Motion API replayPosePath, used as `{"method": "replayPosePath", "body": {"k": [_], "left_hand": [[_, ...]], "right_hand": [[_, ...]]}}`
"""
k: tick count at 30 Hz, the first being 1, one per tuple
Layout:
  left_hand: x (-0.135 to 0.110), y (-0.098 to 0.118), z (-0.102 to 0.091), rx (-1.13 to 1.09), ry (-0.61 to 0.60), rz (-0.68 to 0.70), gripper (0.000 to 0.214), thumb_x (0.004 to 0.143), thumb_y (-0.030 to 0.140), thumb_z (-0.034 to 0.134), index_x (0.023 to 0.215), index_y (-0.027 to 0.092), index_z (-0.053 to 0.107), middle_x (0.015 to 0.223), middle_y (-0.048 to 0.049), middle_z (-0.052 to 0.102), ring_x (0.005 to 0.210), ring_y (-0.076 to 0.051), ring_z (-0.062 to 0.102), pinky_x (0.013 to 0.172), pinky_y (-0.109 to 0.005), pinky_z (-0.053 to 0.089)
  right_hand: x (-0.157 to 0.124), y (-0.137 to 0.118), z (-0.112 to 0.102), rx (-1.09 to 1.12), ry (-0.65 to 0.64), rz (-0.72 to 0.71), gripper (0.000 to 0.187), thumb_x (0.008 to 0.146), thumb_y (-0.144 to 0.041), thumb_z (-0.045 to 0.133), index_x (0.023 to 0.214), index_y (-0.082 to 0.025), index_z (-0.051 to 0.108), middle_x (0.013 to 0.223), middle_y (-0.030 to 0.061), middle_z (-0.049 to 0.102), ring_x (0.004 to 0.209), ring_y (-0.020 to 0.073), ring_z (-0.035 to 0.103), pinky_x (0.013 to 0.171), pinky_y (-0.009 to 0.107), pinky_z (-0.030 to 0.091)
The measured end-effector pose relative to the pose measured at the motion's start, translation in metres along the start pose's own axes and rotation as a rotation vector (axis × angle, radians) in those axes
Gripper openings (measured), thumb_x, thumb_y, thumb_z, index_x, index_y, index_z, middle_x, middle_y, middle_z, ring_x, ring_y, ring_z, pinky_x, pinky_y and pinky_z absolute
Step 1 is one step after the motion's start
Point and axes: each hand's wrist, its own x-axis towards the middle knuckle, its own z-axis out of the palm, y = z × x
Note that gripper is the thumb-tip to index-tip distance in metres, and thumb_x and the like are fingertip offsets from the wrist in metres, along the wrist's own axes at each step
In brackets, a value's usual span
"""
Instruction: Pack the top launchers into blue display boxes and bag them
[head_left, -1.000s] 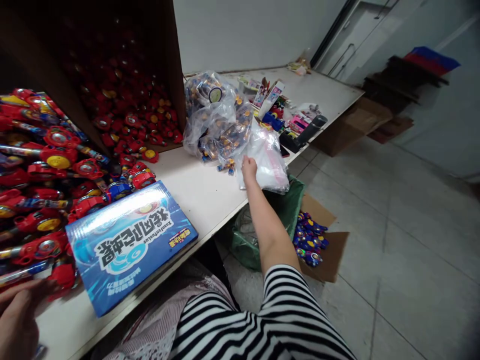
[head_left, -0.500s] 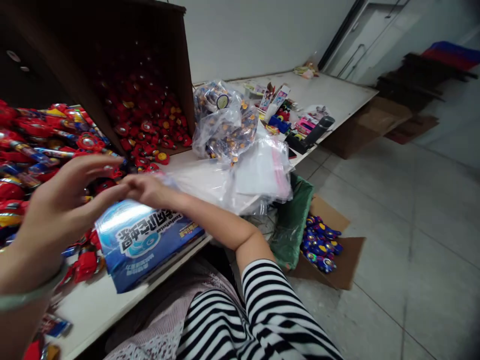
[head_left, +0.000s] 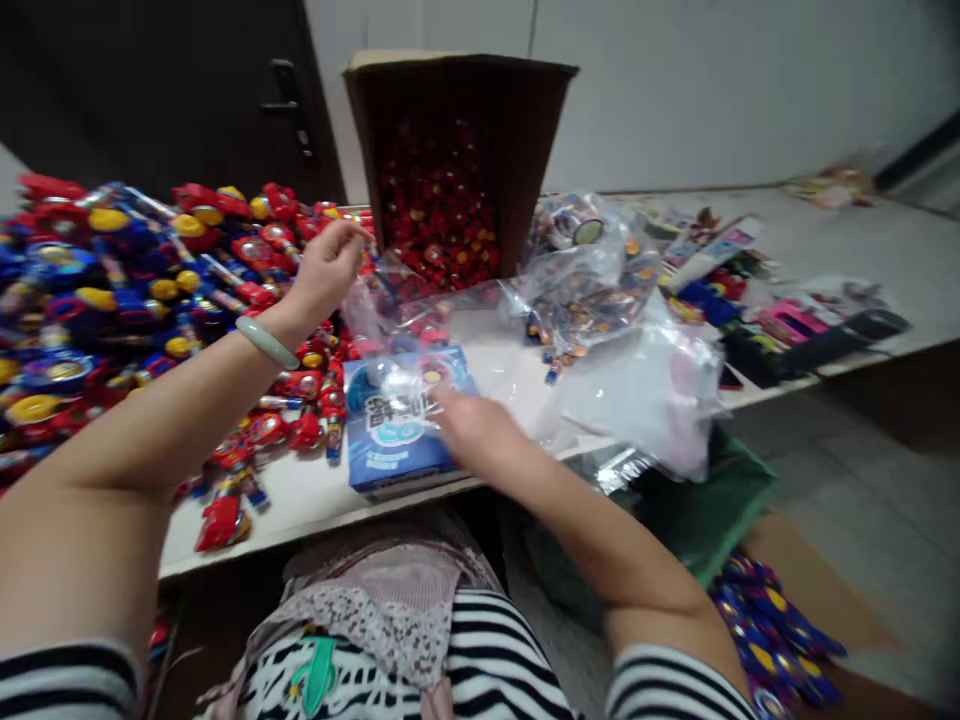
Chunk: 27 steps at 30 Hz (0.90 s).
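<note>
A clear plastic bag (head_left: pixel 397 310) is stretched between my two hands, above a blue printed box (head_left: pixel 405 450) lying at the table's front edge. My left hand (head_left: pixel 330 270), a pale bangle on its wrist, is raised and closed, pinching the bag's upper left part. Its fingertips are partly turned away. My right hand (head_left: pixel 480 425) is blurred but curled, gripping the bag's lower right edge over the box. Red toys with clear tubes (head_left: pixel 307 385) lie close beneath my left forearm.
A big pile of red and blue toys (head_left: pixel 112 300) fills the table's left. An open carton (head_left: pixel 525 170) of red pieces stands behind. Filled bags (head_left: pixel 592 270), flat plastic bags (head_left: pixel 645 385) and small goods lie right. Below are a green-lined bin (head_left: pixel 720 500) and blue toys (head_left: pixel 772 630).
My view has swung left. My hands, close together before, have moved apart, left hand up and away, right hand lower over the box, with the clear bag now spread between them.
</note>
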Motion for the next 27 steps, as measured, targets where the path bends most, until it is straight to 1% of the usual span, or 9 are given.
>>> {"method": "replayPosePath", "body": {"k": [2,3,7,9,13,16,18,23,27], "left_hand": [[-0.002,0.005,-0.022,-0.204,0.187,-0.002,0.018,0.099,0.035,0.056,0.087,0.022,0.062,0.066,0.0028,0.052,0.058,-0.010,0.044,0.057,-0.026,0.035],[-0.005,0.010,-0.025,-0.287,0.227,-0.007,0.019,0.098,0.036,0.058,0.087,0.022,0.062,0.064,0.0031,0.050,0.056,-0.009,0.042,0.055,-0.026,0.033],[-0.026,0.038,-0.006,-0.292,0.179,0.007,0.025,0.098,0.043,0.059,0.089,0.021,0.064,0.067,0.0017,0.051,0.061,-0.010,0.052,0.056,-0.023,0.038],[-0.032,0.052,0.001,-0.235,0.152,0.055,0.028,0.100,0.045,0.055,0.090,0.020,0.064,0.069,0.0004,0.053,0.068,-0.012,0.058,0.060,-0.024,0.041],[-0.036,0.064,-0.017,0.096,0.036,0.178,0.024,0.092,0.042,0.067,0.099,0.020,0.066,0.079,-0.0019,0.060,0.085,-0.017,0.063,0.072,-0.025,0.046],[-0.040,0.056,-0.038,0.519,-0.102,0.187,0.033,0.080,0.038,0.078,0.105,0.020,0.067,0.090,-0.0046,0.066,0.093,-0.021,0.063,0.078,-0.028,0.046],[-0.042,0.047,-0.048,0.699,-0.185,0.120,0.028,0.081,0.036,0.075,0.102,0.019,0.069,0.087,-0.0049,0.066,0.087,-0.021,0.063,0.076,-0.029,0.045],[-0.033,0.031,-0.062,0.505,-0.498,-0.078,0.025,0.092,0.037,0.057,0.089,0.017,0.071,0.073,-0.0017,0.063,0.067,-0.014,0.057,0.066,-0.027,0.041],[-0.028,0.033,-0.065,0.730,-0.395,0.027,0.018,0.093,0.025,0.053,0.090,0.019,0.071,0.076,-0.0013,0.065,0.076,-0.016,0.061,0.073,-0.028,0.043]], "right_hand": [[-0.006,0.030,-0.019,-0.037,0.121,0.223,0.051,0.099,-0.027,0.049,0.148,-0.013,0.046,0.119,0.0189,0.073,0.101,0.0330,0.073,0.082,0.043,0.057],[-0.006,0.039,-0.028,-0.050,0.202,0.247,0.056,0.098,-0.027,0.049,0.152,-0.012,0.041,0.123,0.0205,0.071,0.105,0.0341,0.072,0.086,0.045,0.057],[0.020,0.033,-0.054,-0.123,0.649,0.050,0.064,0.097,-0.031,0.051,0.157,-0.017,0.033,0.144,0.0185,0.057,0.128,0.0325,0.058,0.102,0.049,0.048],[0.046,0.027,-0.058,-0.186,0.729,0.003,0.060,0.095,-0.031,0.052,0.153,-0.020,0.040,0.139,0.0160,0.061,0.127,0.0320,0.055,0.104,0.050,0.043],[0.094,0.038,-0.065,-0.225,0.570,0.049,0.036,0.095,-0.027,0.047,0.123,-0.014,0.065,0.110,0.0166,0.071,0.103,0.0296,0.062,0.090,0.041,0.043],[0.106,0.047,-0.077,-0.179,0.562,-0.018,0.039,0.095,-0.045,0.051,0.114,-0.015,0.068,0.109,0.0157,0.069,0.097,0.0279,0.060,0.083,0.036,0.041],[0.106,0.044,-0.083,-0.125,0.511,-0.054,0.046,0.096,-0.054,0.047,0.108,-0.016,0.070,0.103,0.0131,0.069,0.091,0.0251,0.060,0.078,0.034,0.041],[0.102,0.024,-0.078,-0.393,0.371,0.003,0.034,0.094,-0.036,0.055,0.112,-0.012,0.069,0.108,0.0169,0.069,0.095,0.0266,0.062,0.082,0.036,0.041],[0.103,0.033,-0.062,-0.577,0.298,0.033,0.032,0.090,-0.016,0.051,0.115,-0.008,0.069,0.108,0.0205,0.070,0.103,0.0309,0.061,0.092,0.044,0.039]]}}
